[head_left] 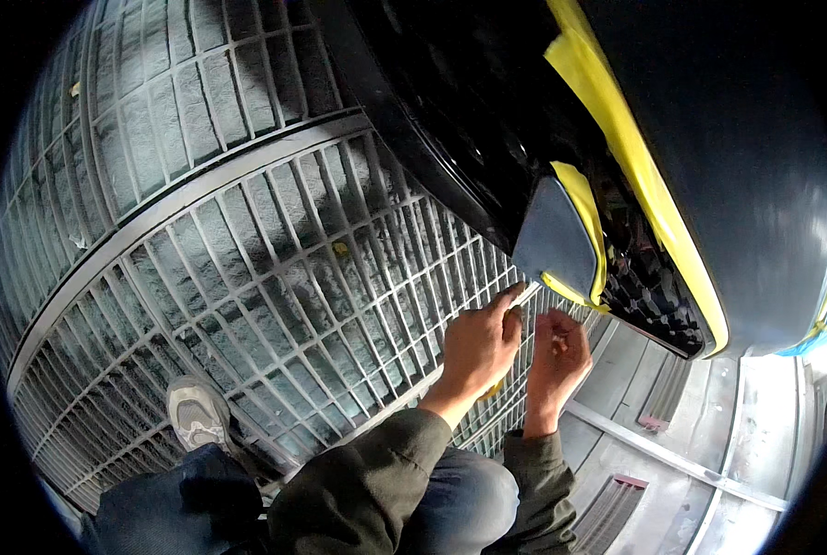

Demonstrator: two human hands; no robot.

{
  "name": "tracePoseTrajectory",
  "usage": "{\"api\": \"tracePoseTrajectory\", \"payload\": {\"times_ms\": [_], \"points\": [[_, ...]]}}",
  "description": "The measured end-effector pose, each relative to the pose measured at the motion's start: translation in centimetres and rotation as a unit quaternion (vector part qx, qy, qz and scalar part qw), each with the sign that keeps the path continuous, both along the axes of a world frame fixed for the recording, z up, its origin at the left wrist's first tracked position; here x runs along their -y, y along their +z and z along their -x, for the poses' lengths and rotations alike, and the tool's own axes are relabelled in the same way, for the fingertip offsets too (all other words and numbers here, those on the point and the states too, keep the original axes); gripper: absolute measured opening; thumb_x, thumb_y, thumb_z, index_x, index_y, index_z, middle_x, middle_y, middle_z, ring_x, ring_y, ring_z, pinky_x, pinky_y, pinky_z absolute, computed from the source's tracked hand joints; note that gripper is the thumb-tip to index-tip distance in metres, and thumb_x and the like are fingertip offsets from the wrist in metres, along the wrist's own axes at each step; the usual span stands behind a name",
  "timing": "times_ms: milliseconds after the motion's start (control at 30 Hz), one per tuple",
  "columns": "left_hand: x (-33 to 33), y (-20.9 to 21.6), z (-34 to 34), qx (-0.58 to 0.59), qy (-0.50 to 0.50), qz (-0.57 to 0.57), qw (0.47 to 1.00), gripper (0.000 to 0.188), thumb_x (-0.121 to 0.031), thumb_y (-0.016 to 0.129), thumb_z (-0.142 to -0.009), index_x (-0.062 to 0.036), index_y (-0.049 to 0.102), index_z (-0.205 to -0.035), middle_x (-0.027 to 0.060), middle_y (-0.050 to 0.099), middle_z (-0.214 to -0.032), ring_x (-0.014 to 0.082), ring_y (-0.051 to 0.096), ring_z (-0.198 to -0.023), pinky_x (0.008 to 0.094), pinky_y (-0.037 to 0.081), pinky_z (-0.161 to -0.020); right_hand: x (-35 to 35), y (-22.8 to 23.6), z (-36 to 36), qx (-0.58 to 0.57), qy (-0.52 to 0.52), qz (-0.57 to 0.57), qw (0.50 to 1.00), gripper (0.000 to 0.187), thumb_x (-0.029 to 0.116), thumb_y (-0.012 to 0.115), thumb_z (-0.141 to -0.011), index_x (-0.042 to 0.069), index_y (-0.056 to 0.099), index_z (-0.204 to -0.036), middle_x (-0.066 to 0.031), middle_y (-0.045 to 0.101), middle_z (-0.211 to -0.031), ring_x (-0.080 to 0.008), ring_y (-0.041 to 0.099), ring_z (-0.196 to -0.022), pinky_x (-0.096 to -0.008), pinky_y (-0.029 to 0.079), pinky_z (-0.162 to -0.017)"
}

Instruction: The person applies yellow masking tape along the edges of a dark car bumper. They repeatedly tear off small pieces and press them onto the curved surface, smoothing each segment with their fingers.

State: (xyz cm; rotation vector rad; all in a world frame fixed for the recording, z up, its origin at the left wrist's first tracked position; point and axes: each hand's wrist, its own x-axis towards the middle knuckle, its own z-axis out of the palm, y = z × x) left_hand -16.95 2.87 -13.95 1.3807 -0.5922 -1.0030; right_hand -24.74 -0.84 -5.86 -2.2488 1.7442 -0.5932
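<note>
A car bumper with a glossy black lower grille fills the upper right. Yellow masking tape runs along the seam between them. A grey rounded triangular panel in the grille is edged with more yellow tape. My left hand is at this panel's lower corner, fingers curled, index finger and thumb reaching toward the tape end. Below its palm shows a bit of yellow; whether I hold it is hidden. My right hand is just right of it, fingers bent into a pinch whose contents I cannot make out.
Metal floor grating with a curved-looking cross beam spreads across the left. My shoe stands on it, and my bent knee is near. Pale wall panels with a slotted red-ended vent lie at lower right.
</note>
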Motion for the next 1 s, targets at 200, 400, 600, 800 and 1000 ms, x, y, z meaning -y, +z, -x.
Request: {"api": "tracePoseTrajectory", "payload": {"times_ms": [200, 400, 600, 800, 1000], "points": [[1.1, 1.5, 0.1, -0.087, -0.007, 0.025, 0.996, 0.04, -0.015, 0.056, -0.098, -0.0144, 0.06, -0.138, 0.0077, 0.059, -0.058, 0.0123, 0.054, -0.047, 0.0314, 0.043, -0.045, 2.5, 0.9, -2.7, -0.091, 0.1, 0.094, 0.986, 0.013, 0.004, 0.075, -0.084, 0.003, 0.073, -0.097, -0.007, 0.069, -0.087, -0.0156, 0.064, -0.068, -0.0283, 0.052, -0.062], [1.5, 0.8, -0.1, -0.175, -0.055, 0.015, 0.983, 0.043, -0.016, 0.053, -0.096, -0.019, 0.06, -0.138, 0.0175, 0.065, -0.069, 0.0277, 0.063, -0.055, 0.0405, 0.049, -0.053, 3.5, 1.1, -3.3, -0.16, 0.146, 0.138, 0.966, 0.012, 0.004, 0.077, -0.082, 0.003, 0.075, -0.094, -0.0061, 0.069, -0.081, -0.0139, 0.064, -0.066, -0.027, 0.05, -0.061], [1.3, 1.4, -0.4, -0.227, -0.051, 0.045, 0.972, 0.047, -0.009, 0.05, -0.096, -0.0058, 0.053, -0.143, 0.0097, 0.061, -0.069, 0.0147, 0.056, -0.058, 0.0322, 0.047, -0.053, 3.7, 0.8, -3.2, -0.162, 0.158, 0.136, 0.964, 0.008, 0.009, 0.078, -0.081, 0.007, 0.075, -0.088, -0.0053, 0.067, -0.078, -0.0185, 0.065, -0.065, -0.0308, 0.051, -0.059], [1.2, 1.6, -0.6, -0.226, -0.045, 0.063, 0.971, 0.046, -0.015, 0.051, -0.095, -0.0056, 0.056, -0.14, 0.0233, 0.07, -0.089, 0.033, 0.07, -0.071, 0.0429, 0.055, -0.066, 3.3, 0.4, -3.2, -0.104, 0.114, 0.109, 0.982, 0.009, 0.006, 0.077, -0.082, 0.003, 0.075, -0.091, -0.0062, 0.069, -0.079, -0.0139, 0.067, -0.066, -0.0271, 0.052, -0.06], [1.0, 1.7, -1.5, -0.179, -0.064, 0.038, 0.981, 0.044, -0.018, 0.051, -0.095, -0.0097, 0.058, -0.138, 0.0194, 0.067, -0.075, 0.0297, 0.067, -0.061, 0.0422, 0.053, -0.059, 3.4, 0.1, -3.1, -0.076, 0.1, 0.101, 0.987, 0.008, 0.005, 0.076, -0.083, 0.002, 0.074, -0.091, -0.0073, 0.069, -0.079, -0.0132, 0.067, -0.066, -0.0264, 0.052, -0.06]]}}
